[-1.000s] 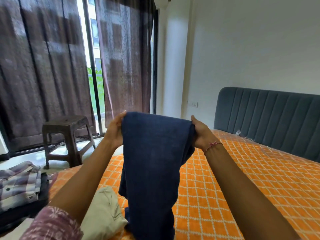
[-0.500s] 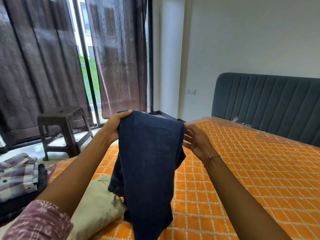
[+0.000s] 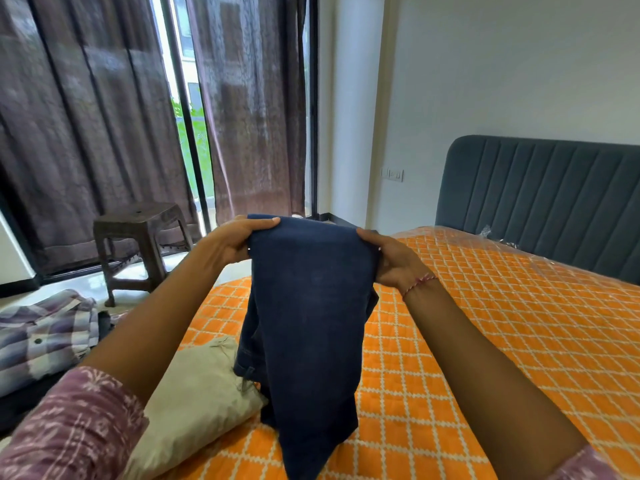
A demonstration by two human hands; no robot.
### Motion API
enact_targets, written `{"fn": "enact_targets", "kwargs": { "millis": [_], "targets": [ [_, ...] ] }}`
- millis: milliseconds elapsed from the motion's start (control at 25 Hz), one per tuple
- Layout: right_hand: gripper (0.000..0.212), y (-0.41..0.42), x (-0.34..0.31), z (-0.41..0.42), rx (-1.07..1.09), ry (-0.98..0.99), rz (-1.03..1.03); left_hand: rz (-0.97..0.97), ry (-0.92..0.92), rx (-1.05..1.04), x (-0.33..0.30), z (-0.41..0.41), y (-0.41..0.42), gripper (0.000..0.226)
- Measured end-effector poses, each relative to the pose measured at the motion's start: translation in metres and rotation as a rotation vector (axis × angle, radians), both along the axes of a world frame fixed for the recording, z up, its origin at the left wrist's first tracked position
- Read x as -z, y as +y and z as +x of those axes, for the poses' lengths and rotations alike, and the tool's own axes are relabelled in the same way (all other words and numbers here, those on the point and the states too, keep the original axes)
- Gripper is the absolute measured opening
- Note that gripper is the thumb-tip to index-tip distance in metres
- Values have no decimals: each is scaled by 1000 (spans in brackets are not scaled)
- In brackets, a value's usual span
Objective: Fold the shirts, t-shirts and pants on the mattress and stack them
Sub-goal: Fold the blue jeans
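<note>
While both hands hold it up over the bed, the scene reads as follows.

Pants: dark navy pants (image 3: 311, 306) hang in the air above the mattress, doubled over at the top edge, their lower end reaching down to the orange cover near the bottom of the view.
Left hand: the left hand (image 3: 230, 242) grips the top left corner of the pants, thumb laid along the upper fold and fingers curled behind the cloth.
Right hand: the right hand (image 3: 393, 259) pinches the top right corner, fingers wrapped round the edge; a red thread bracelet (image 3: 419, 284) sits on that wrist.
Sleeves: patterned mauve sleeves (image 3: 69, 427) cover the upper arms.
Beige garment: a folded beige garment (image 3: 197, 400) lies on the mattress just left of the hanging pants, touching their lower part.
Stack: a folded plaid shirt (image 3: 45, 337) rests on dark folded clothes (image 3: 20, 407) at the left edge, apart from the beige piece.
Mattress: the mattress (image 3: 502, 341) has an orange cover with a white diamond grid, partly under clear plastic near the head end.
Headboard: a grey-blue padded headboard (image 3: 540, 188) stands at the right.
Stool: a dark brown stool (image 3: 142, 244) stands on the floor beyond the bed.
Curtains: brown sheer curtains (image 3: 86, 116) hang over the window behind it.
</note>
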State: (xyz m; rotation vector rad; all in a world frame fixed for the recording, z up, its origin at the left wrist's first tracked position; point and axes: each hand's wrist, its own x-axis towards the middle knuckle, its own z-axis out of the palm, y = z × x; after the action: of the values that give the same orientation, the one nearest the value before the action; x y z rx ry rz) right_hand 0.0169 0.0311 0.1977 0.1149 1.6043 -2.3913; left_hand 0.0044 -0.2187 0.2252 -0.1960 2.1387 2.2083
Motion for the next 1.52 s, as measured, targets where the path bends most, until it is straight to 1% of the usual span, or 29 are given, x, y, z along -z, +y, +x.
{"fn": "enact_targets", "kwargs": {
  "millis": [40,120,200,240,280,320,400,440,480,520,600,680,720,760,800,880,960,1000,1040,1080,1120,1160,1200,1240,1320,1360,1440,1480,1520],
  "targets": [
    [15,-3,-9,-2,44,-12,31,-13,-65,-22,-5,-2,-2,24],
    [18,-6,-23,-8,120,-9,14,116,-119,-28,-16,-6,1,29],
    [22,-5,-34,-9,81,39,-87,298,-16,65,-23,-8,10,17],
    [22,-4,-37,-7,-13,64,-93,315,53,110,-24,-7,14,8],
    [20,0,-39,-5,-102,77,-27,286,112,134,-24,-7,19,2],
    [17,4,-42,-4,-153,67,74,206,124,118,-27,-6,22,6],
    [12,13,-50,-6,-70,29,202,39,31,21,-39,-7,25,4],
    [12,14,-53,-9,22,28,189,-24,-26,6,-44,-7,25,8],
    [13,14,-56,-11,103,56,108,-26,-52,6,-50,-7,25,13],
    [16,11,-59,-11,136,98,-41,51,-42,47,-56,-4,27,17],
    [19,5,-59,-12,85,163,-244,220,64,150,-57,-4,33,27],
    [12,7,-61,-9,41,168,-59,133,57,128,-51,-2,40,38],
    [9,11,-67,-12,62,144,75,91,62,47,-49,-6,42,38],
    [8,14,-71,-16,110,122,168,55,90,24,-47,-7,43,28],
    [10,17,-78,-18,156,97,193,125,105,32,-47,-8,44,19],
    [10,19,-85,-19,187,71,207,295,66,86,-45,-4,49,21],
    [18,21,-88,-18,106,47,354,179,78,45,-40,-3,57,38],
    [19,23,-89,-19,101,36,436,197,83,44,-38,-4,58,50],
    [19,23,-93,-15,84,51,409,240,119,66,-41,0,59,54],
    [22,24,-96,-13,71,94,274,317,142,99,-48,2,59,52],
    [27,24,-98,-13,61,153,93,334,180,126,-56,3,57,50],
    [31,23,-97,-10,51,209,18,299,196,127,-64,1,56,51],
    [35,22,-94,-12,68,251,35,224,193,74,-70,5,56,49],
    [35,20,-90,-13,106,282,109,97,194,-29,-71,4,54,37],
    [23,17,-86,-14,167,280,154,13,146,-80,-65,5,51,2],
    [23,16,-84,-14,210,260,123,89,121,-52,-62,11,52,10],
    [11,12,-81,-10,194,229,-97,297,139,115,-59,20,48,28],
    [7,9,-79,-8,163,240,-175,249,184,160,-57,19,46,29],
    [9,8,-76,-8,107,258,-179,120,206,179,-58,17,46,23]
  ]
}}
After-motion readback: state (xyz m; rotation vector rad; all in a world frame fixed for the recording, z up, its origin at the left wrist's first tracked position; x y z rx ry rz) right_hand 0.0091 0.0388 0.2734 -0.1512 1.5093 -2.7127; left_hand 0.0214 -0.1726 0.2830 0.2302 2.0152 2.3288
